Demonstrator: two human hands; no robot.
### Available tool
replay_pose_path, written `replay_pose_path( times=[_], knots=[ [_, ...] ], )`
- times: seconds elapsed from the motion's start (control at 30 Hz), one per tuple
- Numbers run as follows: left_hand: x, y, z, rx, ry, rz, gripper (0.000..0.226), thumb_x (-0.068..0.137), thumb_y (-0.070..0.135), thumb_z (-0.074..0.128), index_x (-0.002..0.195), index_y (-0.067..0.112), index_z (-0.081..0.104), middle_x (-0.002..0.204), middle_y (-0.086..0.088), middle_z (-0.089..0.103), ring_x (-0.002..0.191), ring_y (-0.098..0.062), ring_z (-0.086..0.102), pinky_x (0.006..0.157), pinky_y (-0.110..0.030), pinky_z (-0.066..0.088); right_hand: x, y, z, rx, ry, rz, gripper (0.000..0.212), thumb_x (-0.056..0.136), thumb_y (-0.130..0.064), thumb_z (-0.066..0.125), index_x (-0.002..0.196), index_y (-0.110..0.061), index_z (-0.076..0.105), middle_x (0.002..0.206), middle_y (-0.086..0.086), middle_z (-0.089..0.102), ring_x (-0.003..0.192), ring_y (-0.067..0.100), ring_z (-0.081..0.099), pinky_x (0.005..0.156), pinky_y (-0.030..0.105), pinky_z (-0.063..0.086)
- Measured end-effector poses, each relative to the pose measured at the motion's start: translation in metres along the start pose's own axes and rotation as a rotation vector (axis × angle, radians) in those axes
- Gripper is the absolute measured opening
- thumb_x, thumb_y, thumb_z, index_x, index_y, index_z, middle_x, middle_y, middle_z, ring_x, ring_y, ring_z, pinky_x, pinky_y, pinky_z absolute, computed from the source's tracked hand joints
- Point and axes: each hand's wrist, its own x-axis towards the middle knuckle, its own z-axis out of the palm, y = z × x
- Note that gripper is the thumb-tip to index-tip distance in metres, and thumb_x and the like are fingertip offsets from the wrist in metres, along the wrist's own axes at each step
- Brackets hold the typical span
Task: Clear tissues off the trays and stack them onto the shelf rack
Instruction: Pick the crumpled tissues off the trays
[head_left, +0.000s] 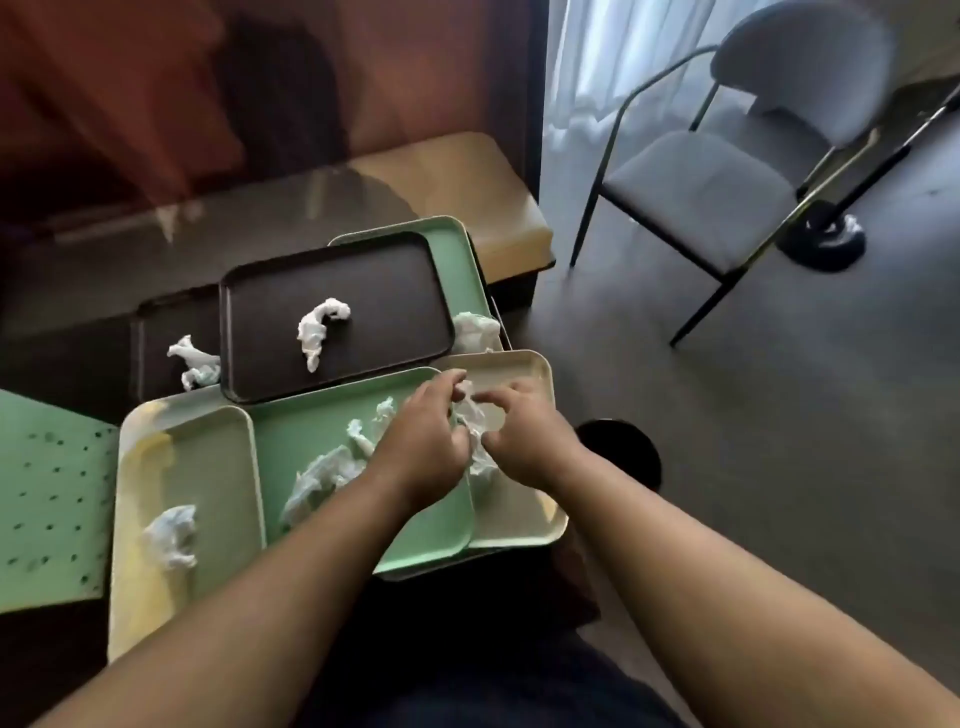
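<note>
Crumpled white tissue (474, 431) pinched between left hand (423, 441) and right hand (524, 441), above cream tray (540, 374). Left of it, green tray (415, 525) holds tissue wads (327, 475); beyond, brown tray (374, 291) holds one twisted tissue (319, 330).

A grey chair (727, 171) with a thin black frame stands at upper right on the dark floor (727, 441), before a pale curtain (623, 57). Beside it a black round base (823, 239) carries a slanting pole. A red-brown wall (156, 78) fills the upper left.
</note>
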Motion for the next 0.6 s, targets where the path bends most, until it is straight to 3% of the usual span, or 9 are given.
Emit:
replay_pose_path(
  times=[0.1,0.2,0.33,0.4,0.47,0.53,0.6],
  knots=[
    [0.003,-0.007,0.001,-0.027,0.007,-0.048,0.064,0.085,0.004,0.055,0.146,0.017,0.041,0.134,-0.003,0.054,0.117,-0.022,0.054,0.104,-0.04,0.045,0.008,-0.003,0.015,-0.169,-0.086,-0.015,0.063,0.088,-0.023,0.064,0.146,-0.04,0.045,0.134,0.0,0.045,0.107,0.026,0.061,0.091,0.035,0.051],
    [0.001,-0.013,0.0,-0.04,0.002,-0.069,0.063,0.086,0.004,0.056,0.146,0.017,0.041,0.133,-0.003,0.054,0.118,-0.02,0.054,0.105,-0.038,0.044,0.016,0.001,0.024,-0.341,-0.141,-0.03,0.072,0.089,-0.025,0.064,0.151,-0.044,0.034,0.124,0.003,0.049,0.103,0.03,0.063,0.079,0.033,0.049],
    [0.0,-0.021,-0.003,-0.062,0.015,-0.047,0.059,0.088,0.008,0.06,0.144,0.019,0.043,0.128,0.0,0.055,0.116,-0.017,0.054,0.103,-0.036,0.045,0.021,0.001,0.019,-0.435,-0.099,-0.017,0.035,0.094,-0.029,0.057,0.129,-0.026,0.06,0.121,0.005,0.054,0.104,0.031,0.063,0.071,0.031,0.042],
    [0.002,-0.021,-0.006,-0.098,0.036,-0.048,0.056,0.091,0.013,0.062,0.143,0.021,0.044,0.128,0.002,0.054,0.115,-0.016,0.055,0.101,-0.033,0.045,0.024,-0.004,0.016,-0.244,0.036,0.022,0.024,0.094,-0.032,0.057,0.114,-0.023,0.064,0.115,0.002,0.059,0.099,0.027,0.063,0.073,0.033,0.047],
    [0.006,-0.018,-0.01,-0.186,0.081,-0.057,0.054,0.095,0.021,0.061,0.145,0.024,0.042,0.133,0.005,0.049,0.114,-0.013,0.055,0.098,-0.03,0.046,0.028,-0.014,0.008,0.101,0.165,-0.005,0.012,0.094,-0.028,0.062,0.102,-0.02,0.066,0.095,-0.001,0.064,0.082,0.017,0.062,0.071,0.032,0.047],
    [0.012,-0.011,-0.016,-0.31,0.109,-0.055,0.053,0.099,0.024,0.057,0.149,0.026,0.04,0.139,0.007,0.043,0.118,-0.011,0.053,0.1,-0.027,0.044,0.028,-0.03,-0.004,0.425,0.132,-0.069,0.006,0.095,-0.019,0.065,0.1,-0.016,0.067,0.078,-0.006,0.062,0.066,0.006,0.057,0.066,0.026,0.047],
    [0.019,-0.008,-0.02,-0.414,0.119,-0.032,0.048,0.102,0.024,0.053,0.149,0.026,0.042,0.142,0.007,0.045,0.124,-0.009,0.053,0.105,-0.026,0.042,0.03,-0.045,-0.016,0.629,0.02,-0.091,0.012,0.096,-0.008,0.063,0.107,-0.01,0.069,0.077,-0.004,0.064,0.062,0.001,0.057,0.062,0.018,0.049]
  ],
)
